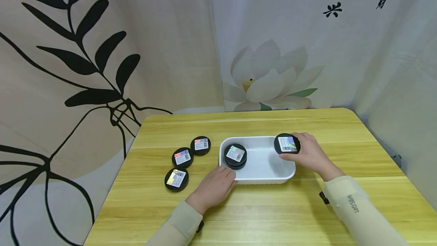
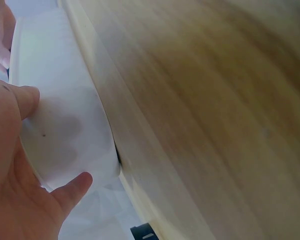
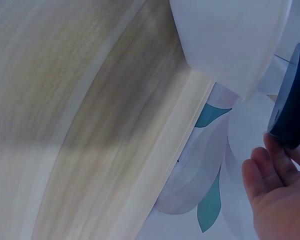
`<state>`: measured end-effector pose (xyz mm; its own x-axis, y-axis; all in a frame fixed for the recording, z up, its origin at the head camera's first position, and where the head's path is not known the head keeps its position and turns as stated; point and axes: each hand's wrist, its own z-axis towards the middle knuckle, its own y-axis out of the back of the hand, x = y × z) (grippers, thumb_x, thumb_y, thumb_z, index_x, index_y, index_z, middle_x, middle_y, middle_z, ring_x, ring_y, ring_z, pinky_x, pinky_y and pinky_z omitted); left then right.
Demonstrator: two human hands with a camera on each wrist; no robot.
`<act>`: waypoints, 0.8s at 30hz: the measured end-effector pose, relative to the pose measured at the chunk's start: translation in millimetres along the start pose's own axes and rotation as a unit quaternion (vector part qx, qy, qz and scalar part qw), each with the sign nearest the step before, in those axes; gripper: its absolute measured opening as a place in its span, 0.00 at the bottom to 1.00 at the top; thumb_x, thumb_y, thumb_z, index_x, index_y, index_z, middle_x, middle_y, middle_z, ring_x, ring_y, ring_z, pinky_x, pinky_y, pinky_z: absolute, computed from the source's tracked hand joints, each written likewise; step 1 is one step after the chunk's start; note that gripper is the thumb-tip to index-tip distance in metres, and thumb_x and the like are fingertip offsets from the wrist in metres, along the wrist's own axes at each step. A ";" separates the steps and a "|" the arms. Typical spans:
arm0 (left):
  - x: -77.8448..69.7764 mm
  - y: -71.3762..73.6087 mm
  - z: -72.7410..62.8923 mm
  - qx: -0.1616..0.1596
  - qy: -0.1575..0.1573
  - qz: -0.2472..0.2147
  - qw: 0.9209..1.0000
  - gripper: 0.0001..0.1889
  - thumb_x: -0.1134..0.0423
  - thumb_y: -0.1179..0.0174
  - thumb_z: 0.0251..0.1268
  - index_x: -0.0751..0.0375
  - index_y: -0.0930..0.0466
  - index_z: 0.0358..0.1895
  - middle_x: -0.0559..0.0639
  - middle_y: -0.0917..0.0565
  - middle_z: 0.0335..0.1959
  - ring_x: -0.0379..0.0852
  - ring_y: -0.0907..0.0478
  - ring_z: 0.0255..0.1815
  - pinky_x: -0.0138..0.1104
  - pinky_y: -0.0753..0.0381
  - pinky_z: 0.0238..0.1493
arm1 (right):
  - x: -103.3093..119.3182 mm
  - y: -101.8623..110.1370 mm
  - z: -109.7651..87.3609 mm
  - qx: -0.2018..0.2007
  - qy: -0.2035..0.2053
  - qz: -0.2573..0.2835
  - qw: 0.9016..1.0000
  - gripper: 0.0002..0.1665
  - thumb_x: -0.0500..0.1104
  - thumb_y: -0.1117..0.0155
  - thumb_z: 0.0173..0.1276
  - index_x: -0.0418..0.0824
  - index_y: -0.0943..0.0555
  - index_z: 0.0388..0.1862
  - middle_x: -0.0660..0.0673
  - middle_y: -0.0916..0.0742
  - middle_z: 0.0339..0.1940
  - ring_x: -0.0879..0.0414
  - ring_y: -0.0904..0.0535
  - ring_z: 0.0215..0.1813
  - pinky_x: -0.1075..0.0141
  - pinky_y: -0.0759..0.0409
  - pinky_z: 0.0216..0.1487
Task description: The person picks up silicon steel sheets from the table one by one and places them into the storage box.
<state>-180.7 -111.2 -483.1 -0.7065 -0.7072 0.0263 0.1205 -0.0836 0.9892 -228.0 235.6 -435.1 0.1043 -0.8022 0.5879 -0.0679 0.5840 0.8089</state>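
A white rectangular tray [image 1: 263, 164] sits on the table. My left hand [image 1: 216, 186] grips its near left corner; in the left wrist view, thumb and fingers lie around the tray wall [image 2: 65, 120]. Over the tray's right end, my right hand [image 1: 312, 154] holds a flat round black tin [image 1: 286, 144] with a barcode label on its face. The right wrist view shows that tin [image 3: 296, 97] at the fingertips of the hand [image 3: 280, 205]. Inside the tray's left end, a labelled black tin [image 1: 235, 153] rests on another one, mostly hidden beneath it.
Left of the tray, three more black tins lie label up on the wooden table [image 1: 136, 208]: a far one [image 1: 200, 145], a middle one [image 1: 182, 157] and a near one [image 1: 176, 179]. Behind the table hangs a printed curtain [image 1: 170, 48].
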 end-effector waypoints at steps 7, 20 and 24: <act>0.0 -0.6 0.1 -0.008 -0.003 0.002 1.000 0.12 0.52 0.53 0.81 0.53 0.28 0.40 0.45 0.22 0.39 0.43 0.28 0.43 0.36 0.24 0.51 | 2.6 -4.3 3.9 0.003 -0.001 -0.002 1.000 0.66 0.73 0.25 0.50 0.31 0.35 0.74 0.29 0.28 0.70 0.34 0.35 0.69 0.35 0.30 0.66; -0.5 1.8 -0.4 -0.009 -0.003 0.002 1.000 0.12 0.52 0.53 0.81 0.53 0.29 0.39 0.44 0.22 0.39 0.43 0.28 0.44 0.36 0.23 0.51 | 13.2 -6.7 10.1 0.007 0.017 -0.003 1.000 0.61 0.67 0.21 0.50 0.32 0.33 0.72 0.31 0.26 0.68 0.37 0.34 0.67 0.37 0.29 0.65; -0.3 1.8 -0.5 -0.013 -0.005 0.002 1.000 0.12 0.52 0.53 0.81 0.53 0.29 0.39 0.44 0.22 0.38 0.43 0.28 0.43 0.36 0.23 0.51 | 16.3 -9.6 12.1 0.002 0.032 -0.009 0.999 0.61 0.67 0.20 0.49 0.31 0.32 0.71 0.31 0.25 0.67 0.38 0.32 0.66 0.39 0.28 0.64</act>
<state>-179.9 -111.5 -481.4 -0.7124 -0.7010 0.0311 0.1404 -0.0990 0.9851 -237.6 215.5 -433.2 0.1694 -0.8024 0.5723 -0.0696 0.5695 0.8191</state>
